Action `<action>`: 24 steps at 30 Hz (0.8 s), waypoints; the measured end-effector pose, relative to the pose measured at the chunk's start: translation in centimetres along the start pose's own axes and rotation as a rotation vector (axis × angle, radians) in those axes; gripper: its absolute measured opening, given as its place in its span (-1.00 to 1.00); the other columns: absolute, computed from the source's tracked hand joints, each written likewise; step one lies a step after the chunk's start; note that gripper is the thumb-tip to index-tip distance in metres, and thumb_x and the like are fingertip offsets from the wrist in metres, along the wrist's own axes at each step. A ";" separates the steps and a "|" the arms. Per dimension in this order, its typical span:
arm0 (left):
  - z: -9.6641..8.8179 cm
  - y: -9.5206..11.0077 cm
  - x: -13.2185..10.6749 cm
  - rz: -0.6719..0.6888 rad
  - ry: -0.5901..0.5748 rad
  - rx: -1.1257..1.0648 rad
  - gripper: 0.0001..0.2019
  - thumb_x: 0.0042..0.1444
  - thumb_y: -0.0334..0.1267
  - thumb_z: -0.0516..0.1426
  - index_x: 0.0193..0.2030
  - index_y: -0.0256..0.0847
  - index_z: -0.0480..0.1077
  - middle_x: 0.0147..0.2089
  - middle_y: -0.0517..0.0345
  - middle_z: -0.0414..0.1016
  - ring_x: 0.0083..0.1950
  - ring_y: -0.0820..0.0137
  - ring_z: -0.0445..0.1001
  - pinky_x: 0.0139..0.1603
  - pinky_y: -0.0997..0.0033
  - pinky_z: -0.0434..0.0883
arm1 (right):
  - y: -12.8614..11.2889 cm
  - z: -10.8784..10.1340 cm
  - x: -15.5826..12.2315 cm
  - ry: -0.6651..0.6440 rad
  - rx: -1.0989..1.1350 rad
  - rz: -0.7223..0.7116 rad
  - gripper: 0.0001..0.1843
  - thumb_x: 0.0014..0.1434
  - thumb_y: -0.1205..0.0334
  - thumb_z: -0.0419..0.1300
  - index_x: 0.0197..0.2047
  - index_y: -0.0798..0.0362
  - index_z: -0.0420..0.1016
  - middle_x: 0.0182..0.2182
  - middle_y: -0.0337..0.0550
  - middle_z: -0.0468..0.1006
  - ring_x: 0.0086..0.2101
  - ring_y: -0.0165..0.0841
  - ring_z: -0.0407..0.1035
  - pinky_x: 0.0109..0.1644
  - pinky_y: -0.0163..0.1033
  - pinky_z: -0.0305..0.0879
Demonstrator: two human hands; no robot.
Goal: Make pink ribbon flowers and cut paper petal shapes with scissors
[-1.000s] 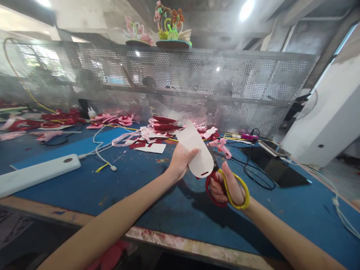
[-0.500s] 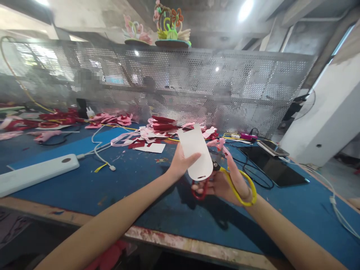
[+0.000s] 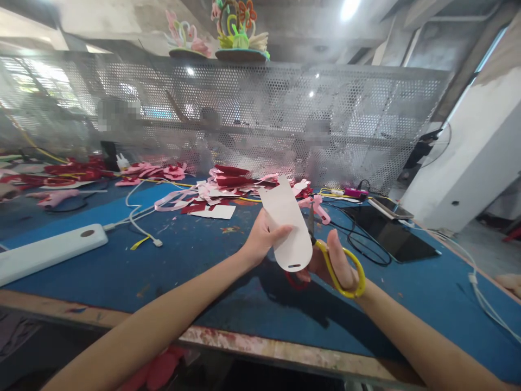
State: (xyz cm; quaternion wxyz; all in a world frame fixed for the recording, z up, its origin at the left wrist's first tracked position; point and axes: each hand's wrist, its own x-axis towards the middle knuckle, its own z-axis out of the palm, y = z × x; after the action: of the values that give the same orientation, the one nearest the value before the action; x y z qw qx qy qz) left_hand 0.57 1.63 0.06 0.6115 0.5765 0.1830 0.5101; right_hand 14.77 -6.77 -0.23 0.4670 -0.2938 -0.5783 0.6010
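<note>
My left hand (image 3: 260,239) pinches a white rounded card piece (image 3: 287,225) with a small slot near its lower end, held up above the blue table (image 3: 195,271). Just right of it, my right hand (image 3: 334,266) grips scissors (image 3: 340,266) with one yellow and one red handle loop. Their blades point up behind the card's right edge, and the red loop is mostly hidden behind the card.
Pink and red cut pieces (image 3: 228,184) and ribbons litter the table's far side, beside a pink glue gun (image 3: 317,206). A white power strip (image 3: 49,252) lies left, a dark tablet (image 3: 391,236) and cables right. A perforated metal screen (image 3: 252,119) backs the table.
The scissors' handles closed, opened and closed again along the card's right edge. The card turned slightly in my left hand, and the view shifted a little to the right.
</note>
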 end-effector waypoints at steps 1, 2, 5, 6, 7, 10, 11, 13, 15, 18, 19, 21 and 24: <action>0.0 -0.1 0.0 -0.010 -0.006 -0.017 -0.35 -0.21 -0.19 0.36 0.03 -0.22 0.22 -0.02 -0.06 0.48 -0.05 0.19 0.47 -0.11 0.30 0.43 | 0.0 0.1 0.0 0.037 -0.021 -0.001 -0.17 -0.07 -0.57 -0.22 -0.59 0.03 0.41 -0.70 -0.19 0.30 -0.64 -0.40 0.16 -0.48 -0.21 0.10; 0.1 -0.2 0.0 -0.020 -0.008 -0.032 -0.35 -0.21 -0.19 0.36 0.04 -0.22 0.22 -0.01 -0.06 0.47 -0.04 0.19 0.47 -0.09 0.29 0.42 | 0.1 0.2 0.0 0.074 -0.045 0.003 -0.18 -0.08 -0.58 -0.21 -0.62 0.02 0.40 -0.73 -0.20 0.28 -0.68 -0.42 0.13 -0.53 -0.23 0.06; 0.3 -0.4 0.0 -0.047 0.021 -0.058 -0.34 -0.23 -0.20 0.36 0.03 -0.23 0.22 -0.01 -0.05 0.47 -0.02 0.20 0.45 -0.03 0.28 0.39 | 0.5 0.2 -0.1 0.178 -0.150 0.009 -0.21 -0.04 -0.54 -0.19 -0.72 0.02 0.31 -0.82 -0.25 0.18 -0.77 -0.47 0.02 -0.66 -0.27 -0.10; 0.4 -0.4 -0.1 -0.052 0.033 -0.059 -0.33 -0.24 -0.20 0.37 0.03 -0.23 0.22 -0.01 -0.05 0.47 -0.01 0.21 0.45 -0.02 0.29 0.38 | 0.7 0.1 -0.1 0.207 -0.197 -0.008 -0.21 0.01 -0.51 -0.19 -0.76 0.01 0.26 -0.85 -0.26 0.14 -0.80 -0.49 -0.01 -0.68 -0.28 -0.15; 0.4 -0.4 -0.1 -0.056 0.042 -0.058 -0.34 -0.25 -0.20 0.37 0.02 -0.24 0.23 -0.02 -0.04 0.47 -0.01 0.21 0.44 -0.01 0.29 0.37 | 0.8 0.1 -0.1 0.233 -0.247 -0.025 -0.22 0.05 -0.47 -0.19 -0.80 0.01 0.20 -0.88 -0.26 0.11 -0.82 -0.50 -0.03 -0.70 -0.29 -0.18; 0.5 -0.3 -0.2 -0.063 0.060 -0.049 -0.36 -0.26 -0.20 0.37 -0.01 -0.23 0.24 -0.04 0.00 0.47 -0.02 0.23 0.44 0.00 0.29 0.36 | 1.1 -0.2 -0.1 0.289 -0.354 -0.048 -0.23 0.13 -0.38 -0.16 -0.85 0.01 0.13 -0.93 -0.26 0.07 -0.85 -0.52 -0.04 -0.73 -0.32 -0.23; 0.6 -0.3 -0.2 -0.070 0.065 -0.048 -0.37 -0.26 -0.19 0.37 -0.02 -0.23 0.25 -0.04 0.01 0.47 -0.02 0.23 0.44 0.00 0.30 0.36 | 1.2 -0.3 -0.1 0.294 -0.366 -0.042 -0.23 0.14 -0.36 -0.14 -0.85 0.02 0.14 -0.93 -0.26 0.08 -0.85 -0.53 -0.04 -0.74 -0.33 -0.23; 0.6 -0.3 -0.3 -0.080 0.068 -0.048 -0.38 -0.26 -0.18 0.37 -0.03 -0.23 0.25 -0.05 0.01 0.48 -0.03 0.22 0.44 -0.01 0.29 0.36 | 1.2 -0.4 -0.1 0.265 -0.350 -0.032 -0.23 0.15 -0.34 -0.13 -0.85 0.04 0.17 -0.93 -0.25 0.09 -0.85 -0.53 -0.03 -0.75 -0.35 -0.19; 0.6 -0.3 -0.3 -0.079 0.053 -0.037 -0.38 -0.25 -0.19 0.37 -0.02 -0.24 0.25 -0.05 -0.01 0.47 -0.03 0.21 0.45 -0.03 0.29 0.37 | 1.0 -0.5 0.1 0.200 -0.255 -0.018 -0.25 0.09 -0.40 -0.10 -0.76 0.07 0.31 -0.86 -0.21 0.23 -0.80 -0.48 0.11 -0.70 -0.34 0.00; 0.4 -0.3 -0.2 -0.033 0.012 0.024 -0.39 -0.24 -0.22 0.36 -0.03 -0.24 0.25 -0.03 -0.04 0.47 -0.01 0.20 0.44 -0.05 0.29 0.39 | 0.4 -0.6 0.3 0.118 -0.045 0.022 -0.25 -0.10 -0.52 -0.04 -0.47 0.05 0.49 -0.63 -0.13 0.46 -0.58 -0.32 0.35 -0.49 -0.23 0.27; 0.3 -0.3 -0.2 -0.014 -0.001 0.055 -0.40 -0.24 -0.23 0.37 -0.04 -0.24 0.25 -0.03 -0.04 0.47 -0.01 0.19 0.44 -0.06 0.29 0.40 | 0.2 -0.7 0.4 0.088 0.007 0.054 -0.22 -0.14 -0.55 -0.05 -0.41 0.03 0.49 -0.58 -0.13 0.48 -0.53 -0.29 0.37 -0.43 -0.20 0.30; 0.1 -0.4 -0.1 0.012 -0.022 0.112 -0.42 -0.25 -0.24 0.37 -0.06 -0.24 0.27 -0.03 -0.04 0.48 0.00 0.17 0.44 -0.07 0.30 0.40 | -0.1 -1.0 0.3 0.024 0.048 0.131 -0.18 -0.17 -0.59 -0.10 -0.42 0.03 0.48 -0.58 -0.13 0.47 -0.50 -0.28 0.37 -0.37 -0.17 0.30; -0.1 -0.4 -0.1 0.029 -0.052 0.166 -0.43 -0.22 -0.23 0.36 -0.04 -0.24 0.28 -0.01 -0.04 0.47 0.03 0.15 0.42 -0.04 0.29 0.39 | -0.4 -1.4 0.1 -0.008 0.025 0.189 -0.15 -0.19 -0.62 -0.15 -0.52 0.04 0.45 -0.67 -0.13 0.40 -0.54 -0.29 0.34 -0.40 -0.18 0.28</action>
State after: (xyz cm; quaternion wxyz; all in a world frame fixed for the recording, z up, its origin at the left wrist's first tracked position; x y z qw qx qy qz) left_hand 0.68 1.69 -0.38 0.5587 0.6409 0.2003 0.4868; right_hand 16.09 -6.14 -0.08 0.4097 -0.3385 -0.5423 0.6508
